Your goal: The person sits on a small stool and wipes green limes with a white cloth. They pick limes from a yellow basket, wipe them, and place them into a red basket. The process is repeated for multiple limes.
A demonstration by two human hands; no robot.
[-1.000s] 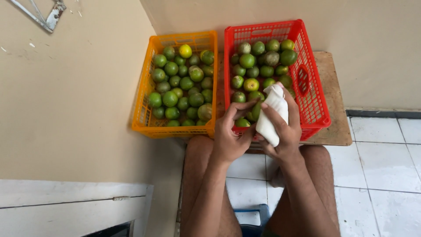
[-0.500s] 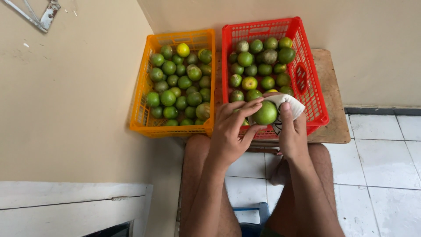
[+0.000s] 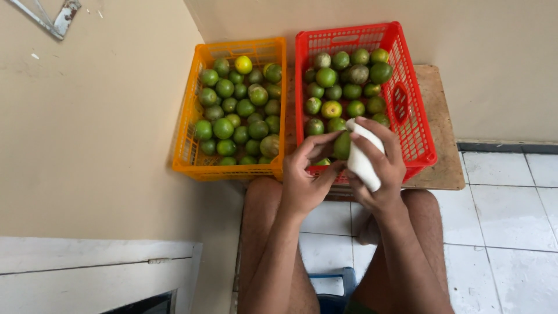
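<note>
My left hand (image 3: 305, 177) and my right hand (image 3: 381, 174) meet in front of the red basket (image 3: 415, 125). Between them is one green lime (image 3: 342, 145), held by the left fingers. My right hand presses a white cloth (image 3: 363, 157) against that lime. The red basket holds several green limes (image 3: 343, 87). To its left stands an orange basket (image 3: 186, 125) with several green limes (image 3: 238, 116) and one yellow one (image 3: 243, 64).
Both baskets rest on a low wooden board (image 3: 436, 110) against a beige wall (image 3: 87, 128). White floor tiles (image 3: 505, 221) lie to the right. My bare knees (image 3: 261, 197) are below the hands, and a blue object (image 3: 331, 288) sits on the floor between my legs.
Half a second ago the lime lay exposed on the cloth in my right hand. Now the cloth covers its right side and both hands sit slightly lower.
</note>
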